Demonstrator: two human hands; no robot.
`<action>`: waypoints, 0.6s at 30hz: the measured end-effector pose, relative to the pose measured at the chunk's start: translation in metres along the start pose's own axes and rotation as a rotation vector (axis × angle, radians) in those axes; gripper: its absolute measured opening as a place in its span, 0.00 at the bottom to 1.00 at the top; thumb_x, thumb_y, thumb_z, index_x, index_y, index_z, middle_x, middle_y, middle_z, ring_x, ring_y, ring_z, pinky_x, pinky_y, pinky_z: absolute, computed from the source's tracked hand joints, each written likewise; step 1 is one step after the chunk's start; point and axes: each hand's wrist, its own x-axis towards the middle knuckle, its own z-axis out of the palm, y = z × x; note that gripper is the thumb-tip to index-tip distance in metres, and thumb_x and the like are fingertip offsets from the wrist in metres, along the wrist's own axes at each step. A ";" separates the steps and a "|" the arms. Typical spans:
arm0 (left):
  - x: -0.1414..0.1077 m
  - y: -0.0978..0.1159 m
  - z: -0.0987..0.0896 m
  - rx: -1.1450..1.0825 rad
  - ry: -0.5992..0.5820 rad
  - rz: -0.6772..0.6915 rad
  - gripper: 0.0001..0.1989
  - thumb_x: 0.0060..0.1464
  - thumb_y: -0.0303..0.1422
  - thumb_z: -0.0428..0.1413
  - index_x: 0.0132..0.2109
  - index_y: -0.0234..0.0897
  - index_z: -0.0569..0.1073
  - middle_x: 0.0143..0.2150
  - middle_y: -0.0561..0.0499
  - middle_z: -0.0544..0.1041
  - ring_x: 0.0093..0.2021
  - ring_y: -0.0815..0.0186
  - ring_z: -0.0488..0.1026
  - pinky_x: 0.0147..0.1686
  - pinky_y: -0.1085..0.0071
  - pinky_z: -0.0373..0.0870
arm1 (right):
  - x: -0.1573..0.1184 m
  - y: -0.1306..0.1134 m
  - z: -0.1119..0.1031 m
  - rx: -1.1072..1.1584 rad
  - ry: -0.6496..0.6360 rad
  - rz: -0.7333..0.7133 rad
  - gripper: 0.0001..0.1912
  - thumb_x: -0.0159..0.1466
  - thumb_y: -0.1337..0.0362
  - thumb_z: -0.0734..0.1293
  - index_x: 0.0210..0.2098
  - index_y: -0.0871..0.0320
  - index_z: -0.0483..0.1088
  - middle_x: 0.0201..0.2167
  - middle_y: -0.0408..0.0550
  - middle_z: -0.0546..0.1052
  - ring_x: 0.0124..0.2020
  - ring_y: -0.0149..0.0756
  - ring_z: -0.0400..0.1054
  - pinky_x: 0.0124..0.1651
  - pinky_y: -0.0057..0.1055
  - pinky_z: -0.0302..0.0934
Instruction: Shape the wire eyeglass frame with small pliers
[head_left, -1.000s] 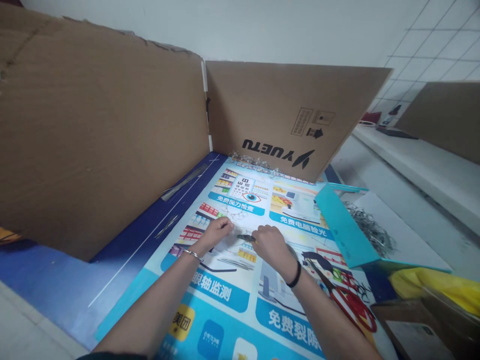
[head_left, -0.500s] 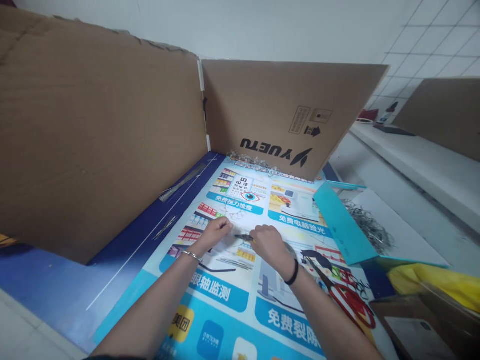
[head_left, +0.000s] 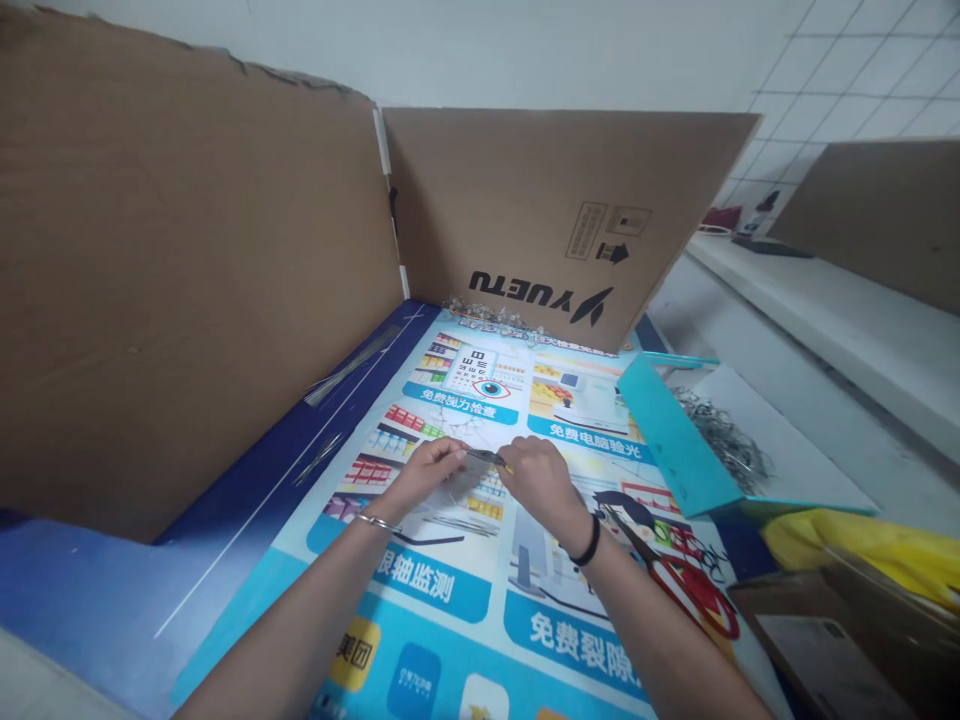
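The person's right hand (head_left: pixel 541 485) is closed around a pair of pliers (head_left: pixel 486 457), whose dark nose points to 9 o'clock, up to the fingers of the left hand (head_left: pixel 433 470). The left hand is narrow, thumb and forefinger pinched together; whatever is between them is too small to tell. The pliers are over the printed sheet (head_left: pixel 442 425), near its middle. Taking the pliers as the clock's centre, thin loose wires (head_left: pixel 461 525) lie at 7 o'clock, a short wire bundle (head_left: pixel 319 460) at 9 and a longer bundle (head_left: pixel 352 365) at 10. Small wire pieces (head_left: pixel 495 315) line the foot of the upright cardboard panel (head_left: pixel 525 190) at 12 o'clock. A heap of tangled wire (head_left: pixel 724 440) rests in the open turquoise box (head_left: pixel 667 440) at 3 o'clock, and red-handled scissors (head_left: pixel 694 592) lie at 4 o'clock, close to the right forearm
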 end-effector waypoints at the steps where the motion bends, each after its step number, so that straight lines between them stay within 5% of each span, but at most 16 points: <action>1: -0.001 0.001 0.002 0.003 -0.019 0.007 0.13 0.52 0.40 0.53 0.31 0.33 0.70 0.31 0.50 0.72 0.28 0.70 0.65 0.31 0.73 0.62 | 0.000 -0.001 -0.001 0.005 -0.003 -0.007 0.07 0.61 0.63 0.62 0.33 0.56 0.71 0.31 0.47 0.72 0.36 0.36 0.63 0.39 0.32 0.47; 7: -0.003 -0.001 0.008 0.006 -0.061 -0.010 0.13 0.52 0.41 0.53 0.32 0.34 0.71 0.31 0.50 0.73 0.29 0.69 0.67 0.32 0.72 0.65 | -0.002 -0.005 -0.001 0.015 -0.021 -0.034 0.06 0.60 0.64 0.62 0.31 0.57 0.70 0.30 0.47 0.72 0.36 0.36 0.62 0.38 0.32 0.46; 18: -0.003 0.002 0.010 -0.058 0.039 -0.106 0.11 0.48 0.39 0.56 0.29 0.34 0.71 0.27 0.51 0.74 0.28 0.68 0.69 0.33 0.71 0.65 | -0.006 -0.004 0.003 -0.015 0.070 -0.079 0.04 0.61 0.65 0.62 0.31 0.57 0.68 0.30 0.46 0.70 0.36 0.36 0.59 0.38 0.33 0.44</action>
